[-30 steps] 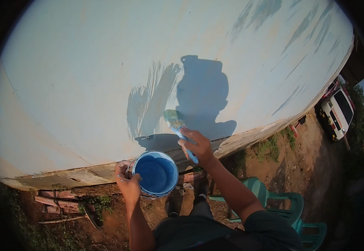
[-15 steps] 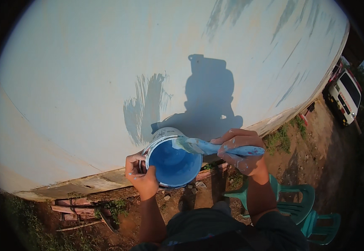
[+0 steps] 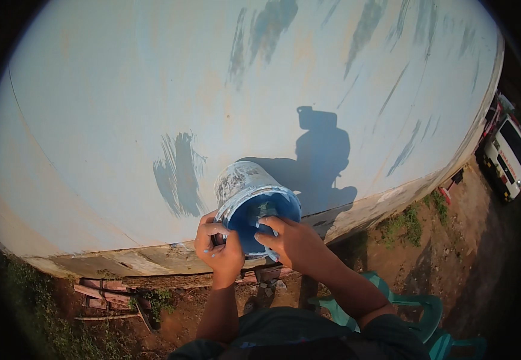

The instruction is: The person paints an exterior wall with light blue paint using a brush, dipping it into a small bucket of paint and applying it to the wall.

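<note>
My left hand (image 3: 220,247) grips the rim of a paint-smeared white bucket (image 3: 242,179), which tilts toward me and shows blue paint on its inside. Down in the bucket's mouth, my right hand (image 3: 293,240) is closed around the handle of a paintbrush (image 3: 265,210). The brush's lower part sits within the bucket, partly hidden by my fingers and the shade. Specks of blue paint dot my fingers. Behind the bucket rises a pale blue wall (image 3: 110,132) with a darker, streaky brushed patch (image 3: 179,174) left of the bucket.
Green plastic chairs (image 3: 419,315) stand at my right side. Reddish planks (image 3: 101,295) lie on the ground at lower left, near weeds. A white vehicle (image 3: 511,153) is parked at far right. My shadow falls on the wall.
My right hand has swung left and down, bringing the brush from over the rim into the bucket. The bucket is tilted more. The view has shifted, so the wall patch appears farther left.
</note>
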The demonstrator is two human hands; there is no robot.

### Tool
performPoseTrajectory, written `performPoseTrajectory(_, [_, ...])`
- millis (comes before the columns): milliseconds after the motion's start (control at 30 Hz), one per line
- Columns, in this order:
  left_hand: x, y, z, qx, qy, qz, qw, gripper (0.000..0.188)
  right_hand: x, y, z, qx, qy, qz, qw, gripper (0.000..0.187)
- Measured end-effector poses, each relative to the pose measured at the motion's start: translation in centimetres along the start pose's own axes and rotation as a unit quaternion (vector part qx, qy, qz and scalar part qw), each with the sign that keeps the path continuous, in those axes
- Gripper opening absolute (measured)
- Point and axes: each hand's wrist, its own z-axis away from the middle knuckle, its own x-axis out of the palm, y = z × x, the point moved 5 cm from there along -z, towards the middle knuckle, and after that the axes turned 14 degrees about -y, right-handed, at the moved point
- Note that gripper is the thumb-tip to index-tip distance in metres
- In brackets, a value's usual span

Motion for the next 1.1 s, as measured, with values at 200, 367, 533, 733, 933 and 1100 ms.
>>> performPoseTrajectory(200, [5.5, 4.0, 1.6, 0.138, -0.007, -0.057, 0.989, 0.017, 0.4, 3.5, 4.4, -0.016, 0.041, 0.015, 0.999, 0.053])
performPoseTrajectory(367, [8.8, 6.4, 3.8, 0.127, -0.026, -0.121, 0.984, 0.017, 0.3, 4.9, 7.7, -0.022, 0.038, -0.001, 0.999, 0.035])
performPoseTrajectory(533, [11.7, 6.8, 5.7, 0.111, -0.045, -0.155, 0.981, 0.017, 1.0, 6.5, 11.3, -0.026, 0.064, -0.027, 0.997, 0.040])
performPoseTrajectory(733, [14.2, 5.7, 6.8, -0.009, -0.004, -0.013, 1.000, 0.015, -2.6, 8.8, 16.9, -0.047, 0.257, -0.276, 0.925, 0.027])
performPoseTrajectory(933, [16.7, 4.6, 7.1, -0.099, -0.010, 0.075, 0.992, 0.023, -1.6, 12.5, 22.3, 0.021, 0.411, -0.429, 0.804, 0.014])
performPoseTrajectory(1100, [18.9, 2.3, 7.7, -0.108, -0.036, 0.107, 0.988, 0.025, 2.0, 15.0, 25.7, 0.177, 0.426, -0.598, 0.656, 0.013])
